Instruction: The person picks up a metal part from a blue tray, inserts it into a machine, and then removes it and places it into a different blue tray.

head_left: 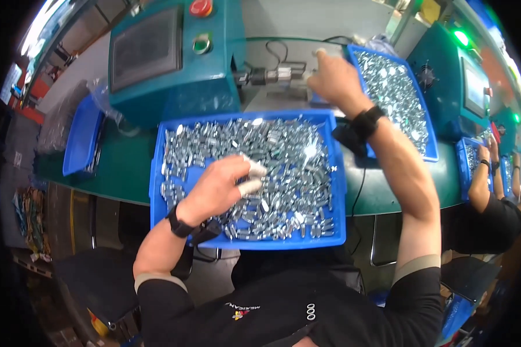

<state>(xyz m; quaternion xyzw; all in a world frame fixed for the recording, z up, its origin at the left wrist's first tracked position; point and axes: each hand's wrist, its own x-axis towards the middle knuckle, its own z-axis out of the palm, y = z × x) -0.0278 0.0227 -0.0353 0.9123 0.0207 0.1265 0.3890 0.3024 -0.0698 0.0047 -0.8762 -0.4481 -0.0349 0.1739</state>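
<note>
A blue tray (156,191) full of several small silver metal parts (283,168) sits in front of me on the green bench. My left hand (217,188) reaches into this tray with taped fingertips pinching among the parts. My right hand (337,78) is stretched forward to the metal fixture (272,74) of a teal machine, its fingers closed at the fixture's right end; whether a part is in them is hidden. Both wrists wear black bands.
The teal machine (173,58) has a dark screen, a red button (201,7) and a green button (201,44). A second blue tray (431,151) of metal parts lies at right. Another blue tray (81,139) rests at left. A co-worker's arm (483,179) works at a further machine at right.
</note>
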